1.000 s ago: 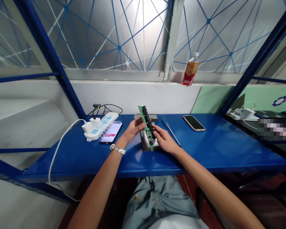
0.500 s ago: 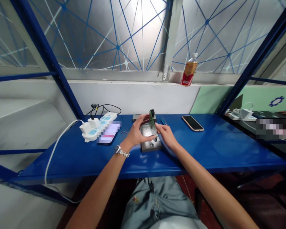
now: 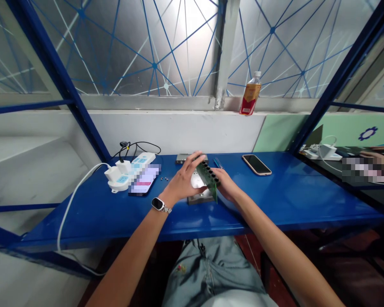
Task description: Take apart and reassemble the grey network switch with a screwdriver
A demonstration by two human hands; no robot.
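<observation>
A green circuit board (image 3: 208, 180) with a row of black round parts along one edge is held tilted above an open metal case (image 3: 196, 181). My left hand (image 3: 184, 177) is curled around the board's left side, fingers at its far end and thumb toward its near end. My right hand (image 3: 225, 183) grips the board's right side by the black parts; some of its fingers are hidden behind the board. The board and my left hand cover much of the case. Behind them lies a flat grey metal piece (image 3: 181, 158), partly hidden by my left fingers.
Small screws (image 3: 164, 179) lie left of my left hand, near a lit phone (image 3: 144, 181) and a white power strip (image 3: 142, 160). A blue screwdriver-like tool (image 3: 218, 163) lies behind my right hand. Another phone (image 3: 257, 164) rests to the right. A bottle (image 3: 250, 94) stands on the ledge.
The board has turned from nearly edge-on to tilted, its row of black parts now showing and its near corner lower. My right hand has shifted its grip along the board.
</observation>
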